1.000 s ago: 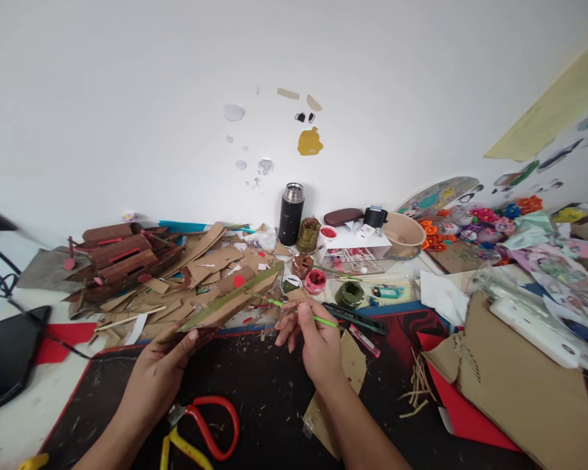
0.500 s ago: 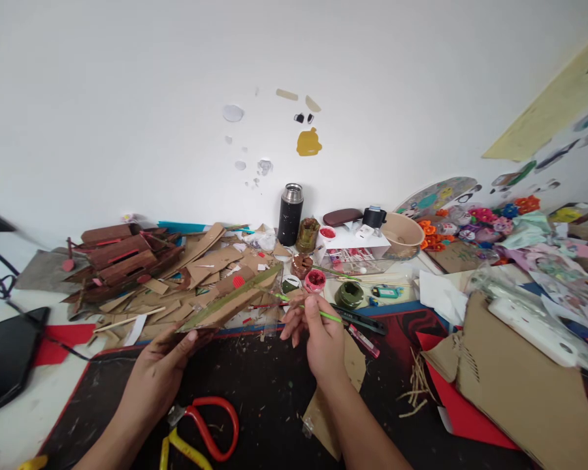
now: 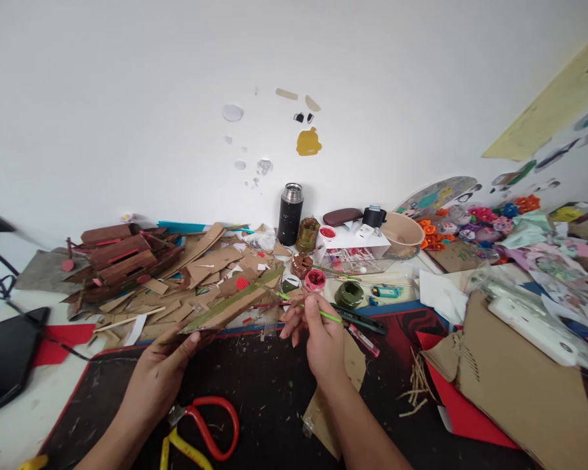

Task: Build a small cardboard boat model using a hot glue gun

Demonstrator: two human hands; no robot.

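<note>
My left hand [image 3: 164,365] grips the near end of a long cardboard piece [image 3: 240,300], partly painted olive green, which slants up to the right over the scraps. Between the thumb and fingers of my right hand [image 3: 318,333] is a thin brush with a bright green handle [image 3: 330,317]; its tip reaches the cardboard's surface. Just beyond my right hand stand an open pot of red paint [image 3: 315,280] and a pot of dark green paint [image 3: 349,295]. A brown pot [image 3: 302,266] is behind the red one.
Red-and-yellow-handled pliers [image 3: 213,424] lie on the dark mat near my left forearm. Cardboard scraps [image 3: 215,264] and brown models [image 3: 120,254] fill the left. A black flask [image 3: 291,215] stands at the wall. Cardboard [image 3: 524,385] lies at right.
The painted cardboard in my left hand has tilted slightly, and that hand has shifted a little. My right hand and the brush are almost where they were.
</note>
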